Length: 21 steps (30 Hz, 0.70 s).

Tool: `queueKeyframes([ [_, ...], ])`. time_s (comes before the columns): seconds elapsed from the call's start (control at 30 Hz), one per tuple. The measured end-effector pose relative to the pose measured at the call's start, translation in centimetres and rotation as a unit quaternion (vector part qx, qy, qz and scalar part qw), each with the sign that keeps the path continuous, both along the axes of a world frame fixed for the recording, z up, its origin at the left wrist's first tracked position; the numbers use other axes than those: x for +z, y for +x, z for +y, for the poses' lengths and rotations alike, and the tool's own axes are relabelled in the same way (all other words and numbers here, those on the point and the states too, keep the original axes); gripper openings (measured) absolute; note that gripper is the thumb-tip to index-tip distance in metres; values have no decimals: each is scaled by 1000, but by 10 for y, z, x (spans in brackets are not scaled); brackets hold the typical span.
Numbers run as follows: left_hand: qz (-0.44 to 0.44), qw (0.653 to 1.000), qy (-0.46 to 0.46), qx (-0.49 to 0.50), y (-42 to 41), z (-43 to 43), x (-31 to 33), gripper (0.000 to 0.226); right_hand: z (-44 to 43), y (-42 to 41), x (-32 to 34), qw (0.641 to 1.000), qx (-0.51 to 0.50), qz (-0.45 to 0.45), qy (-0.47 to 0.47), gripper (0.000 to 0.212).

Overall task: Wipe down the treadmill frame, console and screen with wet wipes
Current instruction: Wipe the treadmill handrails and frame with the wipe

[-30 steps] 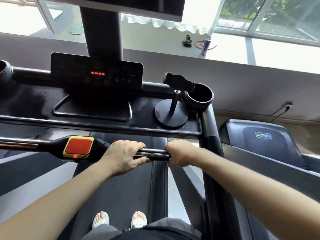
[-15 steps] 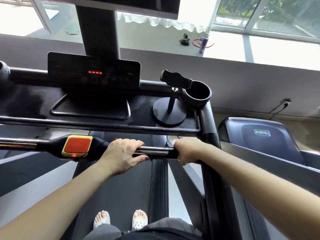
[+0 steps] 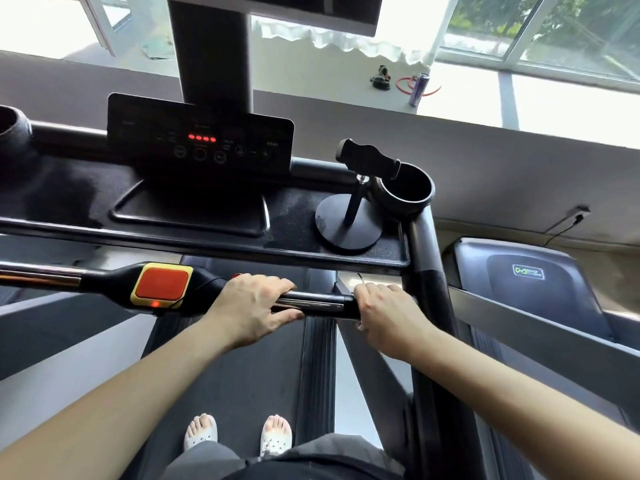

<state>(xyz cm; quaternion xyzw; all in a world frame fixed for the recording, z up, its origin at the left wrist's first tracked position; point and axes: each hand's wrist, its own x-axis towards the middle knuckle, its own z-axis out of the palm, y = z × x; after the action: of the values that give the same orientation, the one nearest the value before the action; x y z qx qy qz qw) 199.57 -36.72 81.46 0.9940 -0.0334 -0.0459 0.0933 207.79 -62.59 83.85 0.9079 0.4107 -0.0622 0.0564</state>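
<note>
The person stands on the treadmill belt [image 3: 225, 375] with both hands on the front handlebar [image 3: 311, 303]. The left hand [image 3: 252, 306] is wrapped over the chrome section, with the red stop button [image 3: 161, 284] just to its outer side. The right hand [image 3: 388, 313] is curled round the bar's dark end, close against the right upright [image 3: 426, 271]. No wet wipe shows plainly. A pale scrap [image 3: 359, 327] peeks out beneath the right hand and may be the wipe, though I cannot tell.

I'd judge the step in hand to be rubbing down the handlebar, with the right hand working and the left steadying. Above and beyond the hands, the console panel [image 3: 201, 140] with its red lights and the screen [image 3: 277, 8] at the top edge look undone. So does the tray [image 3: 294, 216], which looks dusty and carries a phone stand [image 3: 349, 230] ahead of the right hand.

Next, the right hand would need to take the wipe past the bar's end onto the upright or up to the tray, and the stand would have to be lifted to wipe beneath it.
</note>
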Motion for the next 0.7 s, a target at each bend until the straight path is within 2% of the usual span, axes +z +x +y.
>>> queueKeyframes([
  [0.2,-18,1000,4,-6,-1,-1,-3,68,23,8,4,997,-3,70,-39,26],
  [0.37,-12,1000,5,-7,-1,0,0,71,61,3,0,998,-14,64,-21,32],
  [0.5,-7,1000,13,-8,0,1,1,76,48,-7,-1,998,-25,55,3,42],
  [0.6,6,1000,15,-7,0,-1,3,69,24,-7,15,987,-23,154,29,58],
  [0.67,9,1000,6,-8,-1,-2,5,59,14,-4,30,971,-44,230,58,52],
  [0.7,12,1000,5,-9,-1,-3,7,58,11,-2,35,968,-56,234,64,46],
])
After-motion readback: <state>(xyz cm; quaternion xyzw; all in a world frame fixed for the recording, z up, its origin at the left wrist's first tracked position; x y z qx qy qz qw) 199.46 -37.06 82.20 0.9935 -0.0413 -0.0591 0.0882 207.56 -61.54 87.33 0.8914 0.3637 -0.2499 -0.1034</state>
